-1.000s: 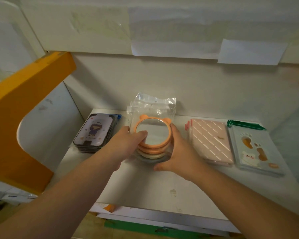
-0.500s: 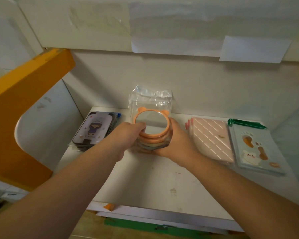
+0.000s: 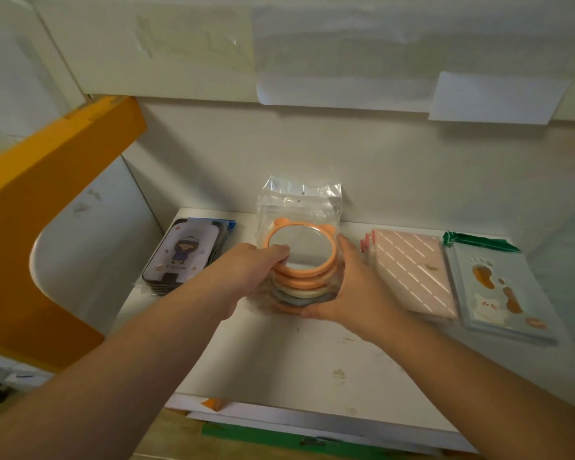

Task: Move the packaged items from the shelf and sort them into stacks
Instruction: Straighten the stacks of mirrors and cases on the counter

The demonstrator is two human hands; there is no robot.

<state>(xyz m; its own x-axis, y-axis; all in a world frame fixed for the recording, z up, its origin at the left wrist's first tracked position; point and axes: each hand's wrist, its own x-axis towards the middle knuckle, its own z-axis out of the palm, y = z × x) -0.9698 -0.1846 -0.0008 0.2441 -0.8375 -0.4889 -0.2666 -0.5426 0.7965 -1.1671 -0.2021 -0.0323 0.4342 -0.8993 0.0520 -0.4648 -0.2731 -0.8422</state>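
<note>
Closest to the camera, two bare arms reach forward over a white shelf (image 3: 279,360) with a few small stains on it. At the front edge of the shelf sits a little orange scrap (image 3: 212,404), and a green strip (image 3: 279,438) runs along below it.

Farther in, the left hand (image 3: 246,277) and the right hand (image 3: 352,287) both hold a stack of round mirrors (image 3: 301,263). The left hand's fingers curl over the left rim of the top mirror. The right hand wraps around the right side, with its thumb up by the rim. The mirrors have orange rims with little ears, and each one is in a clear plastic bag. The stack is in the middle of the shelf, between the two hands. It is hard to tell if it rests on the shelf or is lifted a bit.

To the left lies a stack of dark packs with a cartoon girl (image 3: 186,254). To the right lies a pink striped pack (image 3: 415,270), and just beside that a pale blue pack with footprints (image 3: 498,290).

Behind it all is a white back wall (image 3: 379,167). An orange shelf side (image 3: 40,210) stands on the far left.
</note>
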